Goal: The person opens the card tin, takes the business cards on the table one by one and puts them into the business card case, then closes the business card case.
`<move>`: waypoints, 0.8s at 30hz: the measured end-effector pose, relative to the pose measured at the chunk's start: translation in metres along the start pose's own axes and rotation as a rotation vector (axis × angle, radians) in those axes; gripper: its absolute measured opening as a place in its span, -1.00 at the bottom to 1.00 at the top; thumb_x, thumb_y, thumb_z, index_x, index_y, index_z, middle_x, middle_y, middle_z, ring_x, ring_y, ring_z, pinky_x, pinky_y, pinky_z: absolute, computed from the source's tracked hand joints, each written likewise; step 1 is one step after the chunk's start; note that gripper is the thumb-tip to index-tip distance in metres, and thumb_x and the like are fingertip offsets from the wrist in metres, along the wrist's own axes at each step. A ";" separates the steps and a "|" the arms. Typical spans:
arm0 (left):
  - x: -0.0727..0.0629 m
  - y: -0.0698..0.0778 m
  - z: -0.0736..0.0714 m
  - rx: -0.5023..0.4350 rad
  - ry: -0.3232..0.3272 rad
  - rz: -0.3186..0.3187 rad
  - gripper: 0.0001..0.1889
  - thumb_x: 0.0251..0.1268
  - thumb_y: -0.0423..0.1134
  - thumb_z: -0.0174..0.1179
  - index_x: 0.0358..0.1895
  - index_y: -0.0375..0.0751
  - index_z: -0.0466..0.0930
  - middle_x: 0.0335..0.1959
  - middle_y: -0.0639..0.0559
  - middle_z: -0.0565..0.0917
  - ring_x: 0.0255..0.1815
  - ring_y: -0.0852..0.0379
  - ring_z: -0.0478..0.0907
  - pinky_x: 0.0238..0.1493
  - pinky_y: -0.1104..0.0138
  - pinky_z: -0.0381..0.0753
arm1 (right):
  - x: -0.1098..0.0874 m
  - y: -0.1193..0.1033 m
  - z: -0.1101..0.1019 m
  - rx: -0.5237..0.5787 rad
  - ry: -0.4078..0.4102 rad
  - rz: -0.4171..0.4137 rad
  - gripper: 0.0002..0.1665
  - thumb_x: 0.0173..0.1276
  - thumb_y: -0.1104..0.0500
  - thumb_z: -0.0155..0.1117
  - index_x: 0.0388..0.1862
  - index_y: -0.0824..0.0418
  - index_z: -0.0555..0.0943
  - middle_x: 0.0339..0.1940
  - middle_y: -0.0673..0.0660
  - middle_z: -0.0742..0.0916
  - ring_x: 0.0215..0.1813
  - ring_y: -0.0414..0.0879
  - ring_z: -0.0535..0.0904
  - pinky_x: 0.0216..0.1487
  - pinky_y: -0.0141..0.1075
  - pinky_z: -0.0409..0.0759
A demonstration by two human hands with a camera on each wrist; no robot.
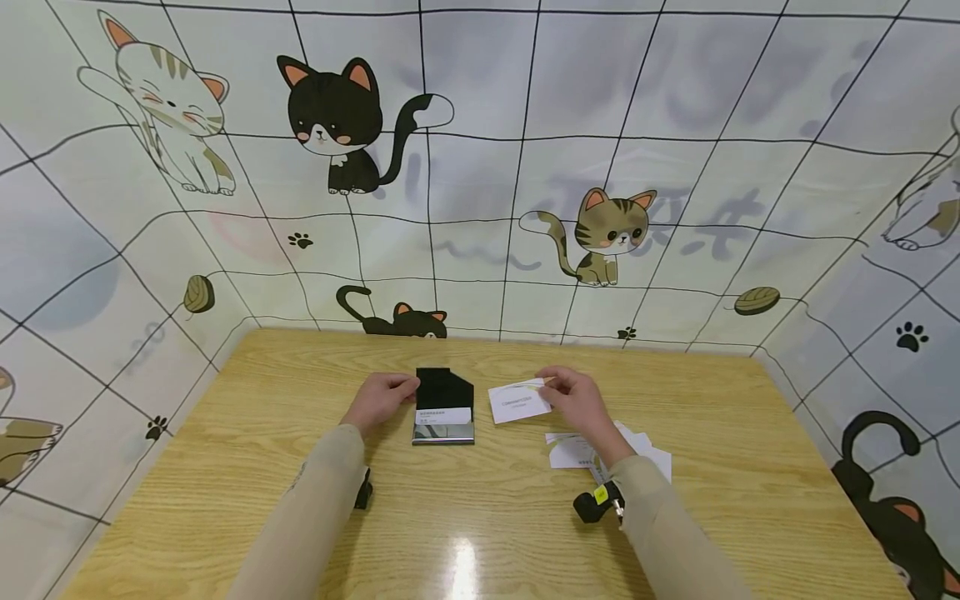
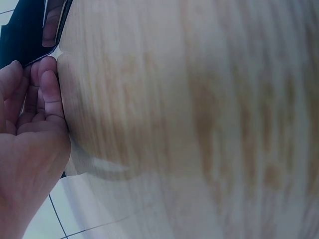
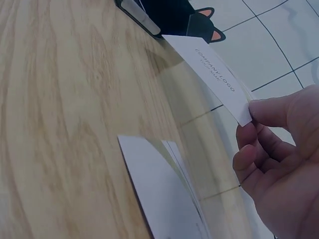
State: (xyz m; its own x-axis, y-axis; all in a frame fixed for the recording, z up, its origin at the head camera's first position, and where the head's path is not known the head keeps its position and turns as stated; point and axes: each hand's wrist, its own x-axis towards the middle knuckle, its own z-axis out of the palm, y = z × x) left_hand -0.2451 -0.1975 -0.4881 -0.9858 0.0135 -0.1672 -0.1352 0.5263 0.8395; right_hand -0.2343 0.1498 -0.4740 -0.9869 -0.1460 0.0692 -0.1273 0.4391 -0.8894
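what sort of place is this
Possibly a makeshift work booth: cat-print sheeting hangs on three sides of a wood-grain table holding business cards and an open card case.

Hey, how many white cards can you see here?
4 at least: one card in your right hand, another card in the open black case, and two or more in the spread pile farther right. Others may be hidden.

A wood-grain table (image 1: 427, 508) walled on three sides by cat-print sheeting (image 1: 480, 183) marks this as a booth.
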 end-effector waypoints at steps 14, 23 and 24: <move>0.002 -0.001 -0.001 0.000 -0.004 0.002 -0.70 0.56 -0.10 0.20 0.03 -0.23 0.80 -0.25 -0.01 0.79 -0.04 0.02 0.71 0.36 -0.03 0.48 | 0.001 -0.013 0.029 0.064 0.031 -0.029 -0.71 0.44 0.38 0.32 0.12 0.33 0.70 -0.26 0.23 0.75 -0.36 -0.10 0.58 -0.35 -0.36 0.54; 0.001 0.002 -0.001 0.009 -0.008 0.004 -0.69 0.58 -0.11 0.18 0.06 -0.25 0.78 -0.25 -0.02 0.79 -0.02 -0.02 0.71 0.35 -0.03 0.48 | 0.001 -0.022 0.046 0.038 0.040 -0.068 -0.72 0.43 0.38 0.33 0.10 0.35 0.71 -0.27 0.24 0.75 -0.38 -0.13 0.55 -0.37 -0.35 0.51; 0.001 0.003 -0.001 0.008 -0.009 0.002 -0.69 0.57 -0.11 0.18 0.07 -0.25 0.78 -0.25 -0.02 0.79 -0.02 -0.02 0.71 0.36 -0.03 0.48 | 0.001 -0.022 0.048 0.031 0.041 -0.075 -0.72 0.43 0.38 0.33 0.09 0.35 0.71 -0.27 0.24 0.75 -0.39 -0.13 0.55 -0.37 -0.34 0.51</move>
State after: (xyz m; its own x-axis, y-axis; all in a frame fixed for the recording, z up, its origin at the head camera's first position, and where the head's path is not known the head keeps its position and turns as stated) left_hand -0.2463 -0.1973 -0.4852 -0.9852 0.0226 -0.1700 -0.1320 0.5329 0.8358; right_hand -0.2282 0.0976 -0.4757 -0.9779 -0.1407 0.1545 -0.1989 0.4006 -0.8944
